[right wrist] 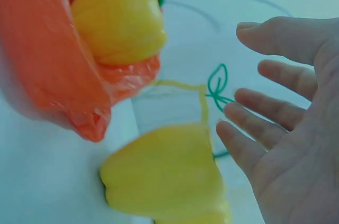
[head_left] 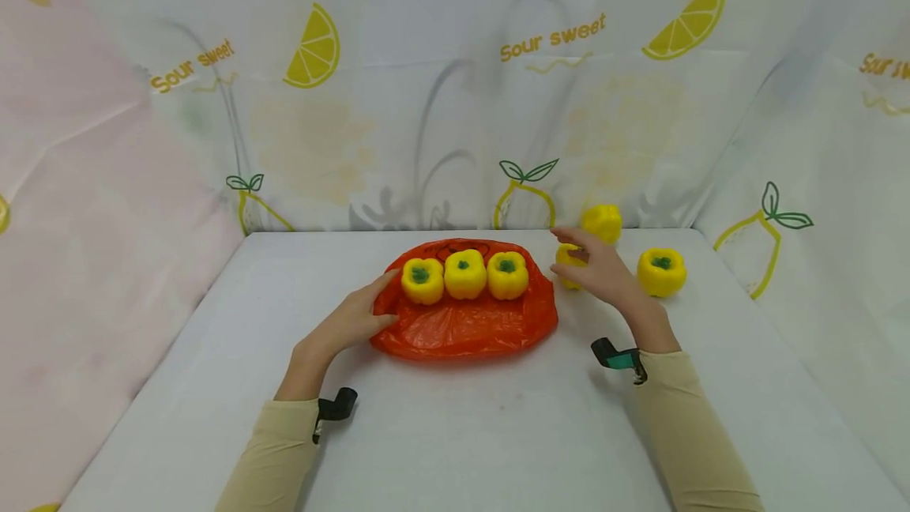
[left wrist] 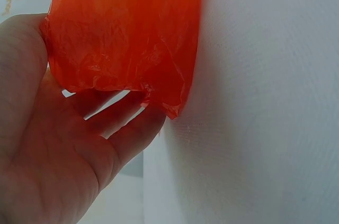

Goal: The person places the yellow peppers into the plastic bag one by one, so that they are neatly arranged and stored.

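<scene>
Beige sleeves (head_left: 273, 453) are slanting over the white bench (head_left: 469, 441); the left grip (head_left: 348, 318) is holding a red plastic bag's (head_left: 462, 330) left edge; the spread right grip (head_left: 604, 269), nearer, is hovering just before a blocky yellow pepper (head_left: 566, 254) by the bag's right edge.

The head camera is set above and behind the left grip (head_left: 348, 314) and the right grip (head_left: 603, 269), facing forward and down across the counter (head_left: 455, 441) to the backdrop (head_left: 419, 109); it stands farthest off. The left wrist camera sits close behind the left grip, facing along its palm, rolled so that the counter stands upright at frame right. The right wrist camera sits close behind the right grip, also rolled, facing past its fingers toward the backdrop. All three views share the bag (head_left: 462, 330); head and right wrist also share the pepper (right wrist: 164, 173) beside the right grip.
</scene>
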A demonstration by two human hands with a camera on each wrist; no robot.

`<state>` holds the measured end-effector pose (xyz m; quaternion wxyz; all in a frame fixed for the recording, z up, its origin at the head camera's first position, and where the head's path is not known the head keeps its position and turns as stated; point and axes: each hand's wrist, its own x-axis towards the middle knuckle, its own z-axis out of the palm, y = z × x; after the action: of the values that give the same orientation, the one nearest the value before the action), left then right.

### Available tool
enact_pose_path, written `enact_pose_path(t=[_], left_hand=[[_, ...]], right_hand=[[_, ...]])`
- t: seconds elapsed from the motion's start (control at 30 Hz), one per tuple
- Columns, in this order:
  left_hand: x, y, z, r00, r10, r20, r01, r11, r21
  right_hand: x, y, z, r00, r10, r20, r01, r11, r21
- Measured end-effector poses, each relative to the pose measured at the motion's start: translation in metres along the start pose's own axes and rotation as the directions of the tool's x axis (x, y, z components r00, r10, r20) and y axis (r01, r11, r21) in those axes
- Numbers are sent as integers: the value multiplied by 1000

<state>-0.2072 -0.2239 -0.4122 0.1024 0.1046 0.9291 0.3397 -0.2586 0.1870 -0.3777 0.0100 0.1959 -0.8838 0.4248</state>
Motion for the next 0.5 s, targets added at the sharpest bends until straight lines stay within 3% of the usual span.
enact_pose_path(t=[0.33, 0.5], left_hand=[[1, -2, 1, 1000, -13, 4, 13, 1000, 0], [1, -4, 1, 1000, -6, 4, 6, 1000, 5]], right_hand=[[-15, 10, -35, 993, 41, -112, -41, 999, 6], [-23, 23, -52, 982, 90, -164, -106, 990, -91]])
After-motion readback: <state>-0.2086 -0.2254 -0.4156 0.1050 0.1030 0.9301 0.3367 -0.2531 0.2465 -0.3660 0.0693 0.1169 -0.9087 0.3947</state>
